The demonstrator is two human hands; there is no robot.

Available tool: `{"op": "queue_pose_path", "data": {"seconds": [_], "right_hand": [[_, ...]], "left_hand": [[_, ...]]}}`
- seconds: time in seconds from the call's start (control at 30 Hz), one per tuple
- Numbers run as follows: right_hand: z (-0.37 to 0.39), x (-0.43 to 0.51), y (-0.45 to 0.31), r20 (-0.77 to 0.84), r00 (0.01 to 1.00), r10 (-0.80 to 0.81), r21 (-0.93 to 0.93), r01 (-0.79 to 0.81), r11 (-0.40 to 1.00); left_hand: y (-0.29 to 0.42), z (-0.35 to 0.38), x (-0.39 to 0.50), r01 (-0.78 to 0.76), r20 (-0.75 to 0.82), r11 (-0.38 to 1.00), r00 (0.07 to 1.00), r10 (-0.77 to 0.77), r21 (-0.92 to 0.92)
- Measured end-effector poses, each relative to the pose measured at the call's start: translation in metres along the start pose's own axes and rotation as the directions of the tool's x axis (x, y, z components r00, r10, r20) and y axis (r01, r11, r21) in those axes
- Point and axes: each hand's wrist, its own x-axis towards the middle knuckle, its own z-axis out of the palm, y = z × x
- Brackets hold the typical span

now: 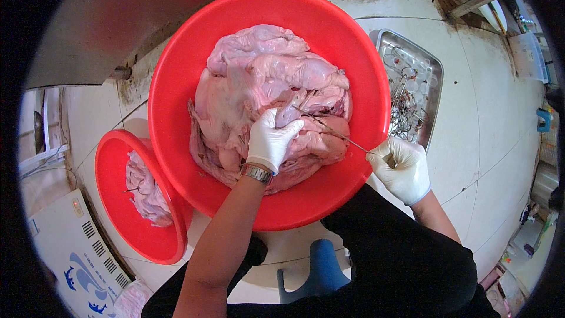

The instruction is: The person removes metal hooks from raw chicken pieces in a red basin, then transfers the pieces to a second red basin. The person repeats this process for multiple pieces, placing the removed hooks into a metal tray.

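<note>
A heap of raw plucked poultry point(238, 92) fills the middle of a large red plastic basin point(269, 4). My left hand point(270, 139), in a white glove with a metal-band watch at the wrist, grips a pale fold of the poultry between thumb and fingers. At the basin's right rim, my gloved right hand point(399, 170) is closed around the end of a thin dark metal rod point(337, 134). The rod slants up and left over the meat, its far end close to my left thumb. Whether that end pierces the flesh, I cannot tell.
Right of the basin, a steel tray point(435, 92) holds a tangle of metal hooks point(404, 106). A smaller red basin point(110, 212) at left contains more poultry point(143, 198) with a dark hook. A blue plastic stool point(324, 269) and a white appliance point(75, 247) stand nearby.
</note>
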Motion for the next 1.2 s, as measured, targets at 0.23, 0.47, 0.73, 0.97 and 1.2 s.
{"op": "queue_pose_path", "data": {"seconds": [0.23, 0.47, 0.73, 0.97, 1.2], "right_hand": [[-0.006, 0.001, -0.013, 0.039, 0.999, -0.03, -0.086, 0.033, 0.996], [0.006, 0.005, -0.012, 0.063, 0.998, -0.006, -0.066, 0.01, 0.998], [0.033, 0.011, 0.003, 0.053, 0.997, 0.06, 0.071, -0.063, 0.995], [0.065, 0.016, 0.008, 0.051, 0.977, 0.206, 0.326, -0.211, 0.921], [0.078, 0.009, 0.019, -0.012, 0.999, 0.041, 0.218, -0.037, 0.975]], "left_hand": [[-0.007, 0.002, 0.0, -0.06, -0.085, 0.983, 0.993, 0.076, 0.174], [0.019, 0.017, -0.017, -0.045, -0.183, 0.903, 0.974, 0.135, 0.428], [0.021, 0.014, -0.028, -0.163, -0.113, 0.898, 0.967, 0.227, 0.409], [0.017, 0.014, -0.036, -0.127, -0.145, 0.872, 0.965, 0.22, 0.473], [0.01, 0.014, -0.045, -0.078, -0.185, 0.84, 0.961, 0.207, 0.536]]}}
